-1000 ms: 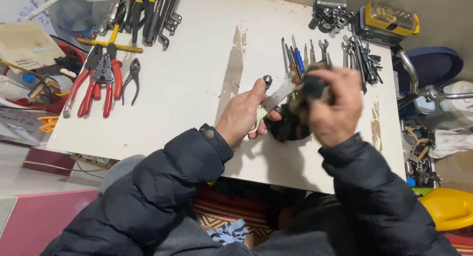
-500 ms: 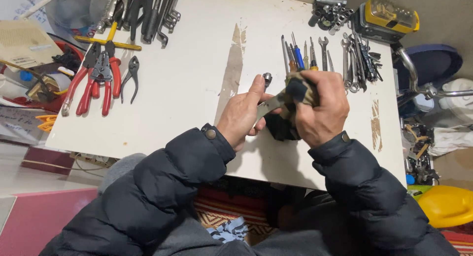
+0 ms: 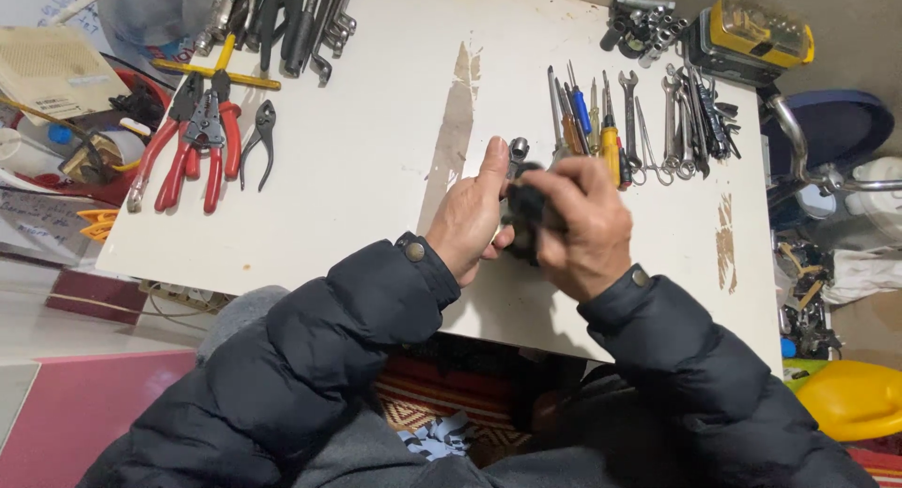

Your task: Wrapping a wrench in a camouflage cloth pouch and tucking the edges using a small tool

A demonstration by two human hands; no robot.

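Over the near middle of a white table (image 3: 376,169), my left hand (image 3: 474,216) grips a metal wrench (image 3: 518,150); only the wrench's round head shows above my thumb. My right hand (image 3: 583,220) is closed around a dark cloth (image 3: 526,220) bunched against the wrench shaft, right beside my left hand. Both sleeves are black and padded. The rest of the wrench is hidden by the cloth and fingers.
A row of screwdrivers (image 3: 587,122) and spanners (image 3: 681,122) lies just beyond my hands. Red-handled pliers (image 3: 183,150) and black pliers (image 3: 258,140) lie at left, more tools (image 3: 282,23) at the far left edge. Sockets (image 3: 644,23) and a yellow case (image 3: 752,37) sit far right.
My right hand with the cloth has slid left along the wrench toward my left hand. The wrench shaft that showed before is now covered, leaving only its head visible.
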